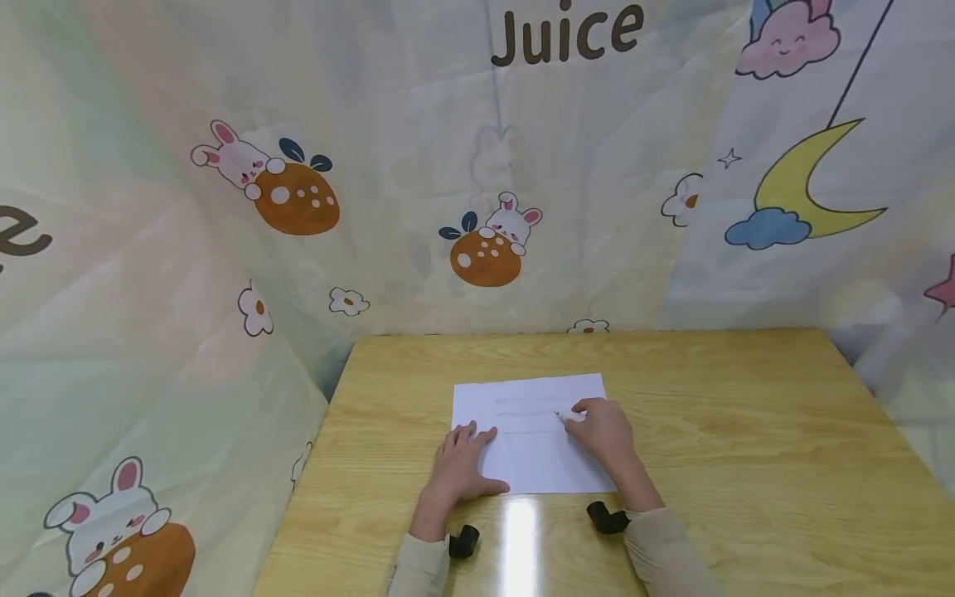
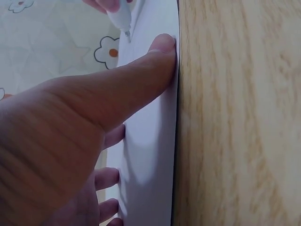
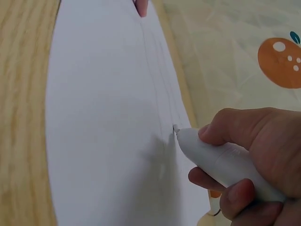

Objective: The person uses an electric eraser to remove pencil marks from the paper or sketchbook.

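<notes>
A white sheet of paper lies on the table, with several faint, roughly parallel lines across its upper half. My right hand grips a thick white pen between thumb and fingers, near the sheet's right side. The pen's narrow metal tip meets the paper at one of the lines, as far as the right wrist view shows. Spread over the sheet's lower left part, my left hand rests with its fingers on the paper. Its thumb presses close to the near edge.
The light wooden table extends to both sides of the paper. A printed cloth with rabbits and flowers hangs behind and at the sides. A bright reflection shows on the table in front of the sheet. Black wrist devices sit by both sleeves.
</notes>
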`<action>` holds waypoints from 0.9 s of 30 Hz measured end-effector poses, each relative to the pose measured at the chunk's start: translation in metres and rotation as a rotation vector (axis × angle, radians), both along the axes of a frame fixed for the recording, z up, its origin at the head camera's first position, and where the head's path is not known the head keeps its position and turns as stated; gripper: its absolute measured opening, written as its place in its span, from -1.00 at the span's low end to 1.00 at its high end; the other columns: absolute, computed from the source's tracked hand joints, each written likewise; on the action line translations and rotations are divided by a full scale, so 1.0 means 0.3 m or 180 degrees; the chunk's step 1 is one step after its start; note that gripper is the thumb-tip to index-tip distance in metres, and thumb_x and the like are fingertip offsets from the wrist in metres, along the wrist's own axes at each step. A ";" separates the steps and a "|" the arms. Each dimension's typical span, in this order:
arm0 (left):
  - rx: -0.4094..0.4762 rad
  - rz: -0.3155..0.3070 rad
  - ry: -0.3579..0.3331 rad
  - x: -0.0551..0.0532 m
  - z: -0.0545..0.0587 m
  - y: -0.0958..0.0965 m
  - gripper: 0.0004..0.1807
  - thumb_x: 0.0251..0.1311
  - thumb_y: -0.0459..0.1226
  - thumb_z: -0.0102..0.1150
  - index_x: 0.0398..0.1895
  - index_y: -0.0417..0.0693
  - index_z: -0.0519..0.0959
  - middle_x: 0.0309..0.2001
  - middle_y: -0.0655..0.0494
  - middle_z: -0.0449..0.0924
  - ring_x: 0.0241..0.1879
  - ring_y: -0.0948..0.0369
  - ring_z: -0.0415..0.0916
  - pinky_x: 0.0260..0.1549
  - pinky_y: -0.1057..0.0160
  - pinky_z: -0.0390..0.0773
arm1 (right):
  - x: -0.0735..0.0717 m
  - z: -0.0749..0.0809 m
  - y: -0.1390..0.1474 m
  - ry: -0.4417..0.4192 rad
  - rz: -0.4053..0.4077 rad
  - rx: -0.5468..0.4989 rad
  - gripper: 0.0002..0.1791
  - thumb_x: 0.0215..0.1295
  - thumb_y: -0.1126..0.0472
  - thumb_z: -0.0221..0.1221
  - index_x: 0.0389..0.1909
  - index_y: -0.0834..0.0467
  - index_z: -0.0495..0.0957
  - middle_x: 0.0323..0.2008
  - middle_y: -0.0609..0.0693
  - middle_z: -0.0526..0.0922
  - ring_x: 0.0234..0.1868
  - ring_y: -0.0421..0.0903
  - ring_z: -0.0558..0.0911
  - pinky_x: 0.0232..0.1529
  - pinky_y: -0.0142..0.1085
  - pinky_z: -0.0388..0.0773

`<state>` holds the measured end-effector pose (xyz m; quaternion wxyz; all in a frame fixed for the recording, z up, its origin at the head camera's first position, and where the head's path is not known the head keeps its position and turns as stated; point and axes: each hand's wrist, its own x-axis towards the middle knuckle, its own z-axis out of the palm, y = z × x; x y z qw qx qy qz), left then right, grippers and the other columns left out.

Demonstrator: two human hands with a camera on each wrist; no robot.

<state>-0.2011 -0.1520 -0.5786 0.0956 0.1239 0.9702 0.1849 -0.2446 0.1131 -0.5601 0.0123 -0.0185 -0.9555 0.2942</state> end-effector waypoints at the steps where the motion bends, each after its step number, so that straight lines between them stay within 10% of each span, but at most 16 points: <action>1: 0.0003 -0.0005 -0.0002 -0.002 0.002 0.000 0.02 -0.19 0.25 0.45 0.42 0.18 0.32 0.45 -0.15 0.08 0.39 -0.20 -0.01 0.21 -0.26 0.16 | -0.002 0.004 -0.002 0.0019 0.0016 0.0029 -0.70 0.03 0.12 0.34 -0.27 0.24 0.72 -0.30 0.12 0.72 -0.32 0.03 0.64 -0.41 -0.10 0.59; 27: 0.0033 -0.0053 -0.0045 -0.001 0.009 -0.001 0.02 -0.17 0.24 0.45 0.42 0.15 0.32 0.45 -0.15 0.09 0.40 -0.20 -0.02 0.21 -0.28 0.15 | -0.037 0.063 0.011 -0.0312 0.0318 0.0183 -0.73 0.02 0.14 0.35 -0.30 0.24 0.72 -0.29 0.08 0.71 -0.36 -0.02 0.62 -0.38 -0.11 0.58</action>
